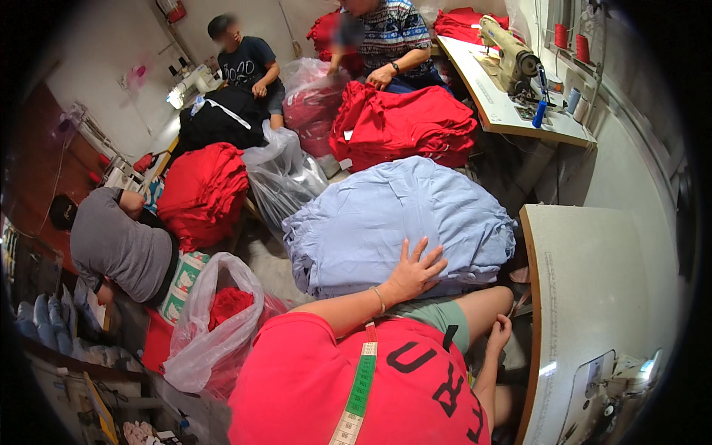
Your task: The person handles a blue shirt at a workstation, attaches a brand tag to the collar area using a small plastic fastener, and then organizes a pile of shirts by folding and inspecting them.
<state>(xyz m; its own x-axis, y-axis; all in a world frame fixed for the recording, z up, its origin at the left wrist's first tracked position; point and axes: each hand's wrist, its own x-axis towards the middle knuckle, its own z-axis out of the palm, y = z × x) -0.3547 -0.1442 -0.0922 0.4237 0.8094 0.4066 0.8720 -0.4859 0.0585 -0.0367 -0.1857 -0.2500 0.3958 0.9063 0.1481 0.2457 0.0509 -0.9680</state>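
My left hand lies flat with fingers spread on the near edge of a big stack of light blue cloth pieces in front of me. My right hand is low beside my bare knee, close to the edge of the white sewing table; its fingers are curled, and I cannot see whether they pinch anything. A green and white measuring tape hangs over my red shirt.
Red cloth stacks and clear plastic bags crowd the floor. Three other people work at the left and back. A sewing machine stands on the far table, another machine at the lower right.
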